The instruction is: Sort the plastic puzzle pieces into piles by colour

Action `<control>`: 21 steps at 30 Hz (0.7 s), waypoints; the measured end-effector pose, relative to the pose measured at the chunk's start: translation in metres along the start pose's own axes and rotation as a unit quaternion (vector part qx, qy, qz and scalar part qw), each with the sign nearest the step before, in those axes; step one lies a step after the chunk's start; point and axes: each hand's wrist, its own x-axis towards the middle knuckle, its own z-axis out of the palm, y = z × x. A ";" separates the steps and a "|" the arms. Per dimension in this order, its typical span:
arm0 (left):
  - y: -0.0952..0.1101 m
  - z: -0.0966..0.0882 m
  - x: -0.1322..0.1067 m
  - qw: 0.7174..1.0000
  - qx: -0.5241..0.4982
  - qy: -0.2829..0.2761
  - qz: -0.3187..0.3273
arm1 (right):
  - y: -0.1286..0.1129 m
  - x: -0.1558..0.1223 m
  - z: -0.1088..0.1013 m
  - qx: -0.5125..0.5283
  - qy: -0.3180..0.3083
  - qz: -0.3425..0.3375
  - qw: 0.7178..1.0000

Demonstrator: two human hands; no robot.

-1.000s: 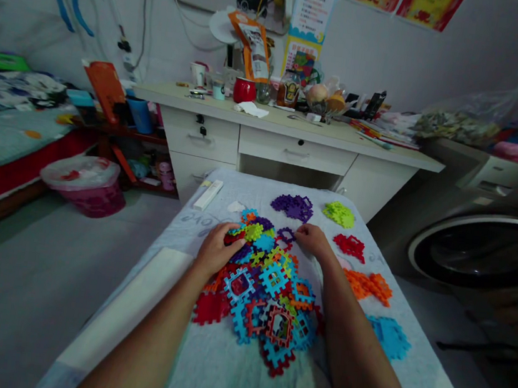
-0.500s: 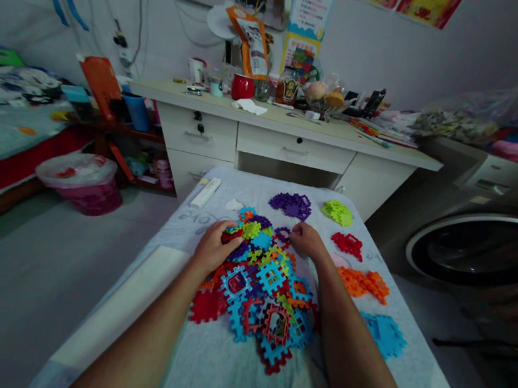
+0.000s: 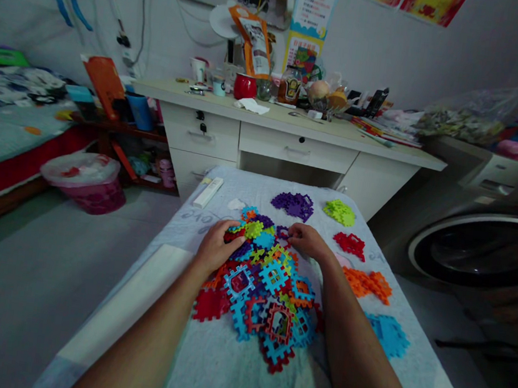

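Note:
A mixed heap of plastic interlocking building pieces [image 3: 273, 276], in blue, red, orange, purple and green, lies in the middle of the cloth-covered table. My left hand [image 3: 217, 248] curls around the heap's upper left edge, thumb and fingers closed about some pieces, with a red piece [image 3: 233, 236] showing between them. At the upper right edge, my right hand [image 3: 310, 241] pinches a purple piece [image 3: 281, 232], partly covered by its fingertips. Sorted by colour beyond and right of that hand are purple [image 3: 293, 205], green [image 3: 340, 212], red [image 3: 349, 245], orange [image 3: 367, 285] and blue piles [image 3: 387, 335].
A white narrow box [image 3: 208, 193] lies at the table's far left corner. Behind stands a white desk [image 3: 298, 141] crowded with a red pot, jars and papers. A washing machine [image 3: 484, 240] is at right, a pink bin [image 3: 84, 184] on the floor at left.
The view has shifted very slightly. My right hand's fingers have moved a little over the purple piece; my left hand stays at the heap's edge.

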 end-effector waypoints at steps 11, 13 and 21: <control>-0.003 0.001 0.001 1.000 -0.003 -0.004 -0.001 | -0.007 0.002 -0.006 -0.071 -0.026 -0.059 0.995; -0.002 0.001 0.001 1.000 -0.004 -0.002 -0.002 | -0.007 0.001 -0.007 -0.076 -0.021 -0.055 0.995; -0.001 0.001 0.000 1.000 -0.001 0.005 -0.004 | -0.005 0.008 -0.016 -0.080 0.046 -0.046 0.995</control>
